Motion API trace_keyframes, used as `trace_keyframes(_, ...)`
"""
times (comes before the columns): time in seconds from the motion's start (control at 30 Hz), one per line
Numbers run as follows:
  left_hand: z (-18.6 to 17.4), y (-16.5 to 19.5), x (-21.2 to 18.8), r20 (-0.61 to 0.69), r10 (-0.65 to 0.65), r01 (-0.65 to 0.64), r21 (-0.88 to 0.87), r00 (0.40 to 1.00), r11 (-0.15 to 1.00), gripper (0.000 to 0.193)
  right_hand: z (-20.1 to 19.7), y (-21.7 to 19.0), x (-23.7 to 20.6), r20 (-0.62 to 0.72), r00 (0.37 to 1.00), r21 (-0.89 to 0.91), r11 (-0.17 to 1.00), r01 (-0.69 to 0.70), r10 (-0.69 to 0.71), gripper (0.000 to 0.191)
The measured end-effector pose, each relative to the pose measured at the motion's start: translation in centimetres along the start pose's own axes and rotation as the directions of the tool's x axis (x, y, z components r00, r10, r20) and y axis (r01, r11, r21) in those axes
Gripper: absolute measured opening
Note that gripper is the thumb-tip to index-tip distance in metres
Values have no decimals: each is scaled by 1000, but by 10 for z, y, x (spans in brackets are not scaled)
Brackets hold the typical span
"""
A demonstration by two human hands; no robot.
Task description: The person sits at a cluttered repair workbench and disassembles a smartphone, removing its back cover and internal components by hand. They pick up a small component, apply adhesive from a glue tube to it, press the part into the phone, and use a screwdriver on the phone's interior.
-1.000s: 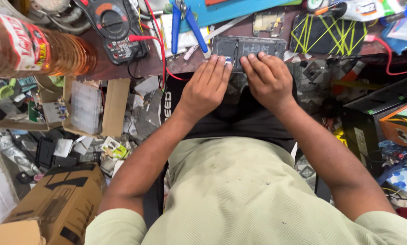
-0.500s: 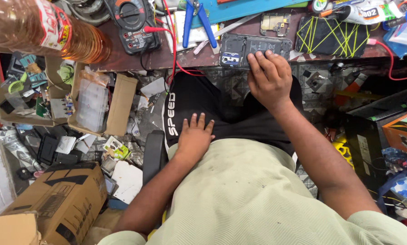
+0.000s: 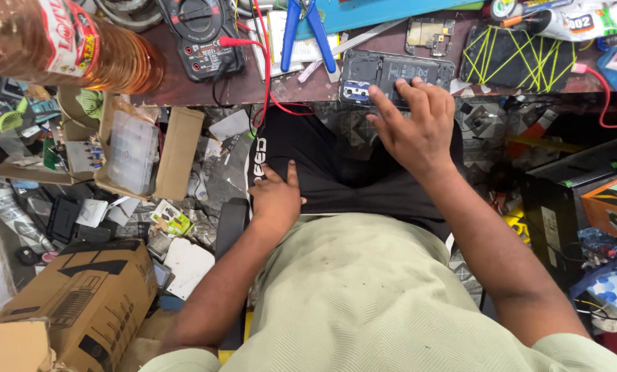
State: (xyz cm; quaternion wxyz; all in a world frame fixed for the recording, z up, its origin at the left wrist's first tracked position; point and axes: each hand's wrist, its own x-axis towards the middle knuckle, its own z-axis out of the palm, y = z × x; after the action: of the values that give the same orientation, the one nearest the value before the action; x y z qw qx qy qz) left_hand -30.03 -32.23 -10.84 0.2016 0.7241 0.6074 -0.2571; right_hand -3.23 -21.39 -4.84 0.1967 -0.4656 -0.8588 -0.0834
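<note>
While the right hand (image 3: 415, 131) lies spread and open on the opened phone (image 3: 391, 74) at the desk (image 3: 184, 89) front edge, the left hand (image 3: 275, 198) rests open on the black shorts (image 3: 322, 158), gripping nothing. Blue pliers (image 3: 308, 27) and a multimeter (image 3: 202, 34) crowd near the phone.

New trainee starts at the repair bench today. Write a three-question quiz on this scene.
1. True or false: the right hand rests its fingers on the opened phone at the bench edge.
2. Where is the left hand? A) on the multimeter B) on the person's lap C) on the cardboard box
3. What colour are the handles of the pliers lying on the bench?

Key: 1 true; 2 B; 3 blue.
</note>
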Motion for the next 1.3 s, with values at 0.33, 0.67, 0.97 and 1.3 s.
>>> trace_keyframes(0.33, 29, 8, 26, 3, -38, 37, 100, 999, 994, 72, 2, -7, 15, 70, 997, -59, 998, -17, 22, 37)
trace_keyframes(0.67, 11, -2, 49, -19, -40, 41, 52, 999, 998, 67, -19, -16, 46, 127, 986, 60, 993, 98, -104, 35)
trace_keyframes(0.97, 15, -8, 25, -29, -66, 66, 27, 997, 997, 96, 3, -16, 26, -39, 991, 54, 991, 126, -124, 41)
trace_keyframes(1.3, -3, 9, 34, 128, -101, 91, 84, 987, 992, 99, -11, -21, 28, -83, 995, 136, 988, 69, -58, 34)
